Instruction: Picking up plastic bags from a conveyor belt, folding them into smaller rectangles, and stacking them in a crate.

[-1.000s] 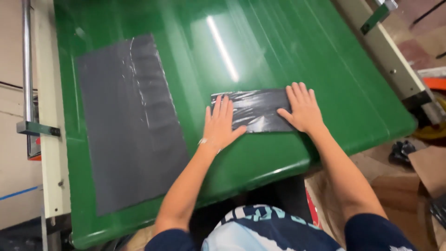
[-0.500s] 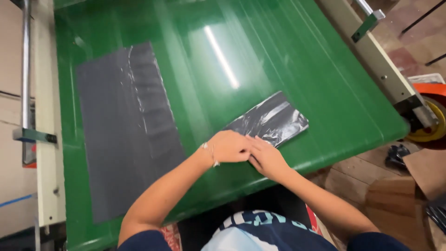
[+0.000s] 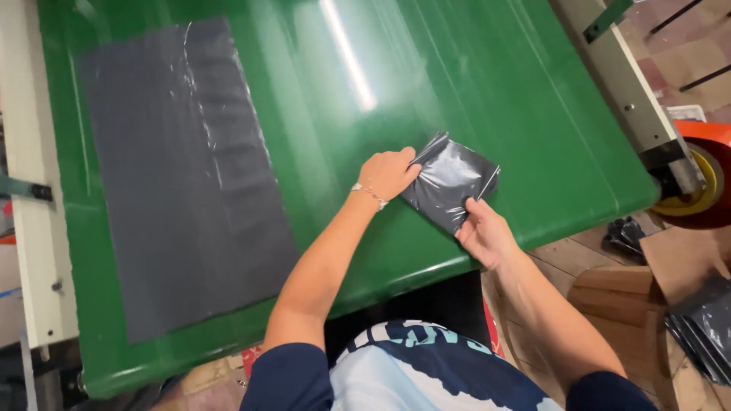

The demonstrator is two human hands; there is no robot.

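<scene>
now both hands, left hand [image 3: 388, 172] & right hand [image 3: 484, 233], grip folded black bag [image 3: 449, 181] on green table [image 3: 487, 99].

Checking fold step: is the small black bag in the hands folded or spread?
Folded. The small black bag is a compact creased packet pinched between left hand and right hand.

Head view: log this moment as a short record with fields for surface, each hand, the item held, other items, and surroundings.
surface: glossy green table
left hand: left hand grips the upper left edge of the folded black plastic bag
right hand: right hand pinches the bag's lower right edge
item held: small folded packet, lying on the table near its front edge
other items: flat grey plastic sheet spread on the table's left side, apart from both hands
surroundings: cardboard pieces on the floor at right
</scene>
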